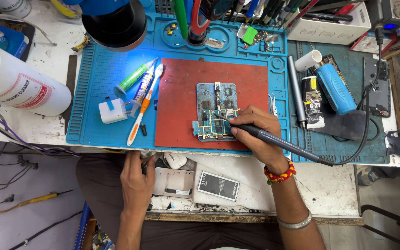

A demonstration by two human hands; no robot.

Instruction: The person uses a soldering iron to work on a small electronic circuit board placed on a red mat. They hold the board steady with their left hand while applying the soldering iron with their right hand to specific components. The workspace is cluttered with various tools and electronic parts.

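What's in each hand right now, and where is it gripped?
Right hand holds the soldering iron pen-style near its front end. Left hand grips something small and dark; cannot tell what.

We note a dark corded soldering iron (274, 139), tilted, tip toward ten o'clock on a bluish circuit board (215, 111) lying flat mid-red mat (177, 102).

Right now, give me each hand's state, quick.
Left hand: below the mat, grip cannot be told.
Right hand: closed on the soldering iron, tip at the circuit board.
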